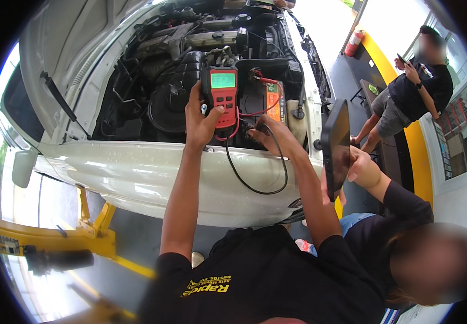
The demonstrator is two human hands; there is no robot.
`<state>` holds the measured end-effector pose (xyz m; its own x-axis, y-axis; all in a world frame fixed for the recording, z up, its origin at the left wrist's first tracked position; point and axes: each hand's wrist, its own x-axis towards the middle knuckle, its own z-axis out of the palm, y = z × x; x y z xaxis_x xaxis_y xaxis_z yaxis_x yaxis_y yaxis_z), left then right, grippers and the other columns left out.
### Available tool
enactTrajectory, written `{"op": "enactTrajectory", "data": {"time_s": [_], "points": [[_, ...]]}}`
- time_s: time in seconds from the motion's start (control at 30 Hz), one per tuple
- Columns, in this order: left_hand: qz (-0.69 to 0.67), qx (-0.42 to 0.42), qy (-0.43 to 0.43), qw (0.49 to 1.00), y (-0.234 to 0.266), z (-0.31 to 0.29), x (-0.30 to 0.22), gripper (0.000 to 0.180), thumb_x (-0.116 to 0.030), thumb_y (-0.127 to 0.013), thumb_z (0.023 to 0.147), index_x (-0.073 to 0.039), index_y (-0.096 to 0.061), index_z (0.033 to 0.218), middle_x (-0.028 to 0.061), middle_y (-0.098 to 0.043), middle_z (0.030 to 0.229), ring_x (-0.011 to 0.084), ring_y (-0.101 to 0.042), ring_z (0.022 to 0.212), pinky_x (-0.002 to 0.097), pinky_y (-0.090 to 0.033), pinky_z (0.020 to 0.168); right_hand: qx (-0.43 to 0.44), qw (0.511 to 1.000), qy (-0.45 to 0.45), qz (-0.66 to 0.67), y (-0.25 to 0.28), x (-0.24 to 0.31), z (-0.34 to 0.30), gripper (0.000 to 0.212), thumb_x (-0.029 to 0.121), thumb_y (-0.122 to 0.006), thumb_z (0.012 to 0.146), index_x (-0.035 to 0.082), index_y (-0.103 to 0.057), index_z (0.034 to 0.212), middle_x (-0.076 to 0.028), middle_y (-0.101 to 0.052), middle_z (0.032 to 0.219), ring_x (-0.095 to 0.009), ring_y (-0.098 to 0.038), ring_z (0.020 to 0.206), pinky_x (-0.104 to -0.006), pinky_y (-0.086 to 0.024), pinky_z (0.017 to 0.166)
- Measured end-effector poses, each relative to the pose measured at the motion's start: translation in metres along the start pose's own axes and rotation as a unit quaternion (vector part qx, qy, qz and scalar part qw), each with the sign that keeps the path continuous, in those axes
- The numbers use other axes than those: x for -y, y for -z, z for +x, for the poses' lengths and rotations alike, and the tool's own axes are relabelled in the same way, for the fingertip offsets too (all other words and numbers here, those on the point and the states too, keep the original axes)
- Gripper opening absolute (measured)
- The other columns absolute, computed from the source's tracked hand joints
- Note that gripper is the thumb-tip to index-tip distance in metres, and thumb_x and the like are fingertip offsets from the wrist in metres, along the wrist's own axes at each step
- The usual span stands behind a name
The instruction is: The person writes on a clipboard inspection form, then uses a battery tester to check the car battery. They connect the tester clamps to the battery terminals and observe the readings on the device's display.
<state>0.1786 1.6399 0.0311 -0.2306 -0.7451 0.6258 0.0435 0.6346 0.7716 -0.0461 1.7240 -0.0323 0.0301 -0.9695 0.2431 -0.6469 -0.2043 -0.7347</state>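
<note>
Two hands of mine in view, both busy over the open engine bay of a white car. Left hand [200, 120] grips the red-and-black battery tester [226, 102], screen lit green and facing me, thumb on its front by the buttons. Tester is held up above the near edge of the bay, just left of the car battery [252, 102]. Right hand [274, 136] is at the battery's near end, fingers closed on a black clamp [251, 130], partly hidden; can't tell if it touches the terminal. Black cable [255, 191] loops down from there over the white fender [131, 170] and back up toward the tester. Red cable [281, 89] curves over the battery to a red clamp [256, 74] at its far end. Round black air cleaner housing [163, 112] sits left of the tester. To my right, close by, a co-worker's hand [365, 168] holds up a black smartphone [336, 151]. Farther off, another person [428, 78] stands with a phone, near a red fire extinguisher [354, 42]. Yellow lift arm [44, 236], lower left.
</note>
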Motion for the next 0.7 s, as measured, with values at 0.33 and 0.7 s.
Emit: {"op": "enactTrajectory", "data": {"time_s": [0.33, 0.7], "points": [[0.007, 0.003, -0.010, 1.000, 0.001, 0.000, 0.003, 0.067, -0.008, -0.068, 0.079, 0.009, -0.048, 0.140, 0.0176, -0.070, 0.109, 0.0219, -0.069, 0.099, 0.0371, -0.055, 0.093, -0.003, 0.999, -0.046, -0.013, -0.003, 0.004, -0.001, 0.037, 0.031, -0.075, 0.097, -0.001, -0.061, 0.107, -0.018, -0.065, 0.075, -0.028, -0.061, 0.068, -0.0410, -0.049, 0.066], [-0.007, -0.002, 0.005, 1.000, 0.001, -0.001, 0.001, 0.065, -0.009, -0.069, 0.079, 0.007, -0.050, 0.139, 0.0167, -0.070, 0.109, 0.0211, -0.068, 0.100, 0.0376, -0.054, 0.094, -0.085, 0.996, -0.001, -0.021, -0.028, -0.033, 0.002, 0.031, 0.026, -0.076, 0.097, 0.000, -0.061, 0.104, -0.016, -0.064, 0.071, -0.026, -0.058, 0.064, -0.0398, -0.048, 0.064]]}}
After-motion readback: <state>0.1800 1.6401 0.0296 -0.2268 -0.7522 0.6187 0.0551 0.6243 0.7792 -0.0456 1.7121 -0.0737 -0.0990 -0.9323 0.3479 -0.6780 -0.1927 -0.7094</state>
